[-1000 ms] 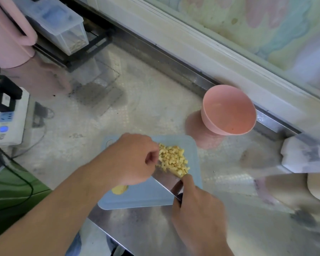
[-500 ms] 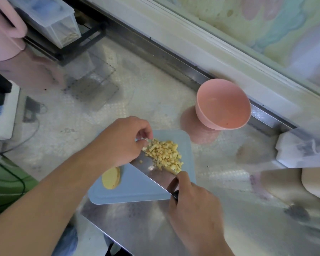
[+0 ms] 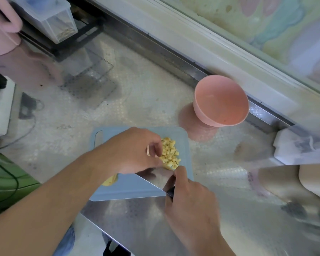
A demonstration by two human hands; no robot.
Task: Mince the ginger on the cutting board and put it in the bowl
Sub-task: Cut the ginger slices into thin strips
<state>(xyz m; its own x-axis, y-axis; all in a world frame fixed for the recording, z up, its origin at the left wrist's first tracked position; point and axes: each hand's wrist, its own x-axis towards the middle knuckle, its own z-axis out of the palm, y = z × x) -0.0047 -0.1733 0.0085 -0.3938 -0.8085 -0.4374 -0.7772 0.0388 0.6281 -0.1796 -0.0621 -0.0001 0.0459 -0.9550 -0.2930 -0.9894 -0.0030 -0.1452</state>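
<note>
A head-worn camera looks down at a pale, patterned tabletop (image 3: 137, 93). Furthest left on the blue cutting board (image 3: 129, 189), an uncut yellow slice of ginger (image 3: 110, 181) peeks out from under the forearm. Next, the left hand (image 3: 135, 152) hovers over the board with fingers curled, fingertips touching the edge of a pile of diced ginger (image 3: 169, 153); whether it pinches any cubes cannot be told. Just right of that, a broad knife blade (image 3: 155, 179) lies at a low angle against the near side of the pile, and the right hand (image 3: 190, 202) grips its dark handle, forefinger pressing on the blade. Further right, well apart from the board, an empty pink bowl (image 3: 221, 100) stands by the wall. The risks seem these: the left fingertips sit very close to the blade edge, so a quick push could nick them; cubes near the board's right edge could scatter onto the tabletop; and a loaded blade carried across the gap could spill ginger before reaching the bowl.
</note>
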